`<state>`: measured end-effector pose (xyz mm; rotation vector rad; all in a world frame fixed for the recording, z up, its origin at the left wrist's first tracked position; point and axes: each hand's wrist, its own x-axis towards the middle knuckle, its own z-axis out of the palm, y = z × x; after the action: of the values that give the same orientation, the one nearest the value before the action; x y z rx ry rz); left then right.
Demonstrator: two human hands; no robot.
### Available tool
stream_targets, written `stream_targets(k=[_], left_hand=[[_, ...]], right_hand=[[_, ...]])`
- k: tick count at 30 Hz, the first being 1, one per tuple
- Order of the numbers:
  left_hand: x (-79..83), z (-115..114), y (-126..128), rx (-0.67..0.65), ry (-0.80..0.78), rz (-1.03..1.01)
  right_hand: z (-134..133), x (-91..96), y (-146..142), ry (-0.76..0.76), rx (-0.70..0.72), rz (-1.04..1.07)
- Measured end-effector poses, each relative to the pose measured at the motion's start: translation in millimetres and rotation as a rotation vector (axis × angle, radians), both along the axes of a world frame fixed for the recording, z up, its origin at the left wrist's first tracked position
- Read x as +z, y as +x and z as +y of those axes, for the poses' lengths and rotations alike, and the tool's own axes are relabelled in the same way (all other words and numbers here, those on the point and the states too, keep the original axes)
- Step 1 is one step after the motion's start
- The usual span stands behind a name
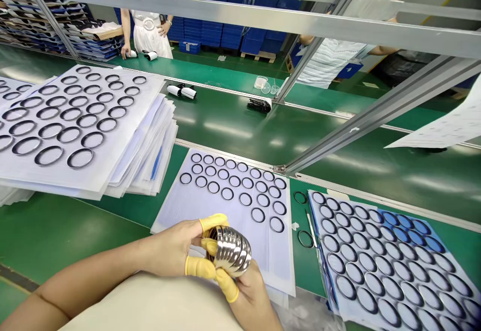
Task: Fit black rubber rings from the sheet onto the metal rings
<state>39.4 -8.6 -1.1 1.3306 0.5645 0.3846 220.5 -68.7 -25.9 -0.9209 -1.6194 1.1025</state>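
My left hand [169, 248] and my right hand [251, 291] both grip a stack of shiny metal rings [229, 251] just above the near edge of a white sheet. Yellow finger cots cover several of my fingertips. The sheet [233, 240] carries rows of thin black rings [244, 199] set apart from one another. To its right lie two loose black rings [305, 239] and a thin pale tool [311, 228]. Beyond them is a sheet of larger silvery rings on a blue and white backing [379, 261].
A tall pile of ringed sheets [82, 125] lies left on the green conveyor belt [338, 165]. Aluminium rails [240, 15] cross overhead. Two co-workers [145, 15] [334, 55] stand beyond the belts. Black-and-white parts [180, 91] lie there. Blue crates [210, 15] are stacked behind.
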Motion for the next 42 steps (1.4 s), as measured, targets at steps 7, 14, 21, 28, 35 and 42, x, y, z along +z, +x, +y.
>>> stream_targets(k=[7,14,21,28,35,42], left_hand=[[-4.2,-1.8,4.1,-0.012,-0.16,0.014],[1.2,3.4,5.4,-0.082,-0.109,0.003],[3.4,5.2,2.3,-0.094,0.01,-0.025],[1.1,6.8,-0.8,-0.146,0.195,-0.076],[3.4,12.2,-2.0,-0.17,0.36,-0.074],[3.4,13.7,-2.1,-0.189,0.33,-0.044]], right_hand=[[-6.1,3.5,5.8,-0.2,0.06,0.116],[-4.0,5.5,8.0,-0.111,0.049,0.051],[-1.7,3.7,13.2,0.298,0.012,-0.199],[-0.7,10.0,16.0,0.477,-0.008,-0.364],[4.9,13.8,14.1,0.522,-0.022,-0.373],[3.6,4.9,15.1,0.527,-0.03,-0.391]])
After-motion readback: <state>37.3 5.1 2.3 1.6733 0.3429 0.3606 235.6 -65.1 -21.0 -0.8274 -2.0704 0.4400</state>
